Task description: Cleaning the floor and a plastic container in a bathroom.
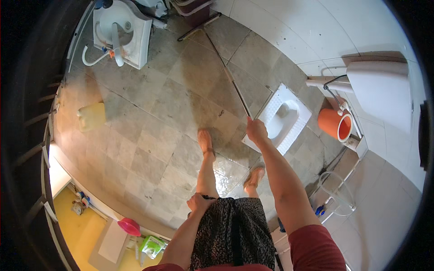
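Note:
My right hand (256, 130) grips the upper end of a floor squeegee's long pole (234, 81). The squeegee's dark blade (199, 27) rests on the tiled floor at the far end, beside a stacked dark plastic tub (195, 12). Beyond my right hand lies a white ceramic squat toilet (283, 118) set in the floor; the hand covers part of its near left edge. My left hand (200, 203) is at my knee, its fingers curled over the hem of my black-and-white patterned garment (217, 233). Wet tiles (223, 176) shine between my bare feet.
A pedestal washbasin (140, 50) stands at the far left. A yellowish jerrycan (92, 117) sits on the left floor. At right are an orange bucket (327, 123) under a tap and a white wall cistern (379, 91). A pink bowl (129, 227) lies near the yellow wall at lower left.

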Motion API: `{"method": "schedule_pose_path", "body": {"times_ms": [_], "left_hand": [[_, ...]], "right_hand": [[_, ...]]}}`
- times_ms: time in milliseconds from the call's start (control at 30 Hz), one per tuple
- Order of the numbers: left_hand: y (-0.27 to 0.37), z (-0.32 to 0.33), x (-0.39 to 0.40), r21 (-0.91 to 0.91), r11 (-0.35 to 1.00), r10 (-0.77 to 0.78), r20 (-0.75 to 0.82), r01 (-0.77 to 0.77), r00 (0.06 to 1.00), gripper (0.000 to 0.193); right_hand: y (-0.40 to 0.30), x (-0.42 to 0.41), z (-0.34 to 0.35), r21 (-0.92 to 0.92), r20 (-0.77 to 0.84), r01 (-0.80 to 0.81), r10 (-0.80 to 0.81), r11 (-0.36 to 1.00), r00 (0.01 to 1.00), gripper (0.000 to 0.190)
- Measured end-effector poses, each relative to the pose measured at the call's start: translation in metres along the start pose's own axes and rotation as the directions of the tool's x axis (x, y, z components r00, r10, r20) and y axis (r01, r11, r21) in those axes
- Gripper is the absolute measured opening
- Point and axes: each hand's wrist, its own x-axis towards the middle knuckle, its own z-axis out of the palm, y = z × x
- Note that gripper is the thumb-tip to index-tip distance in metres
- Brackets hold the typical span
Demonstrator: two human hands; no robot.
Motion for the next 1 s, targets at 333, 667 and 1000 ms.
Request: {"method": "schedule_pose_path", "body": {"times_ms": [333, 667, 1000], "left_hand": [[0.016, 0.005, -0.009, 0.015, 1.000, -0.019, -0.058, 0.020, 0.998, 0.064], [0.053, 0.037, -0.030, 0.118, 0.993, -0.005, -0.140, 0.022, 0.990, 0.057], [0.055, 0.043, -0.032, 0.162, 0.980, -0.090, -0.142, 0.113, 0.986, 0.065]], "right_hand": [[0.177, -0.007, -0.043, -0.090, -0.015, -0.054, 0.052, 0.994, 0.999, 0.062], [0.435, -0.178, -0.005, 0.017, -0.051, -0.295, 0.296, 0.955, 0.954, 0.064], [0.538, -0.354, 0.000, 0.298, -0.043, -0.334, 0.362, 0.894, 0.931, 0.056]]}}
